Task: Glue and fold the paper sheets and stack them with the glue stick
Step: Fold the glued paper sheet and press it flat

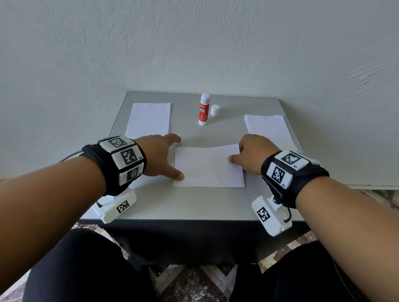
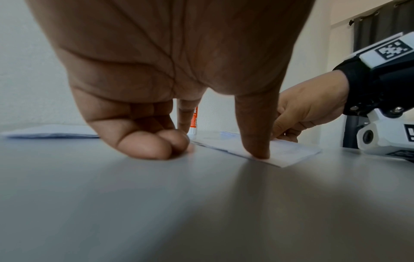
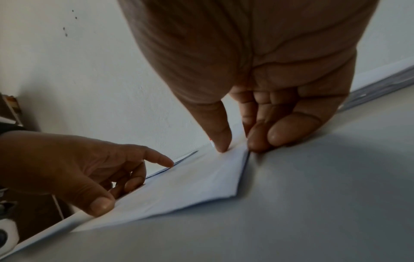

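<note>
The folded sheet (image 1: 208, 167) lies near the counter's (image 1: 199, 207) front edge, its long axis running left to right between the hands. The left hand (image 1: 161, 155) presses the sheet's left end with a straight thumb, index finger spread, other fingers curled; the right hand (image 1: 255, 154) pinches the right end. The open glue stick (image 1: 203, 110) stands toward the back edge, with bare counter between, and two more sheets lie at the back-left and right edges.

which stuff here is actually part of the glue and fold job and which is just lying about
Part of the job:
- folded sheet under both thumbs
- left hand, right hand
- glue stick, upright and uncapped
- white cap beside it
- paper at far left and at far right

Just there:
- grey table
- wall
- patterned floor
</note>
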